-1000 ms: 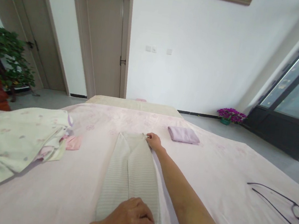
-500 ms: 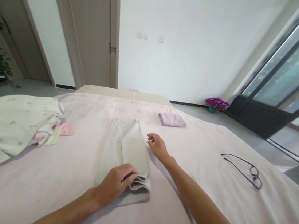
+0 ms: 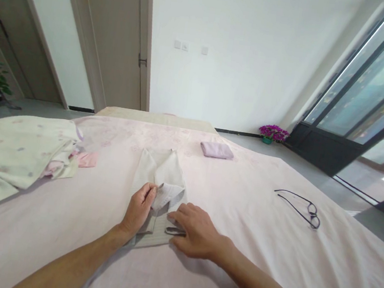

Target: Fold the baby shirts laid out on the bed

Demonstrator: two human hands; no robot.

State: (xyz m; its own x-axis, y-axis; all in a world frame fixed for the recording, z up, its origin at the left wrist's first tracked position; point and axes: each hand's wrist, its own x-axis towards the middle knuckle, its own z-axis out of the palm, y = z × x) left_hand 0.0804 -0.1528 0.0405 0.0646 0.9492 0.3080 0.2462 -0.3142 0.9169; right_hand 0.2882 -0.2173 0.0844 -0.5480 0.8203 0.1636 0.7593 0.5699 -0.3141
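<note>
A pale grey-white ribbed top (image 3: 170, 164) with a V-shaped neckline lies folded into a narrow strip in front of me. My left hand (image 3: 140, 207) pinches a lifted flap of it between thumb and fingers, and the flap stands turned back over the middle. On the right edge of the top rests my right hand (image 3: 196, 229); its fingers are stretched out over the cloth, with the thumb apart beside a small rolled fold. Part of the top's lower right side is hidden under that hand.
A pink patterned sheet (image 3: 248, 203) covers the broad surface. At left lies a heap of cream printed clothing (image 3: 17, 149) with a pink piece (image 3: 87, 159). Beyond the top is a folded lilac cloth (image 3: 216, 150). Black-framed glasses (image 3: 312, 214) lie at right.
My right hand has come back toward me from the top's far right side and now touches its lower right. My left hand has moved up and left, lifting a flap of the cloth.
</note>
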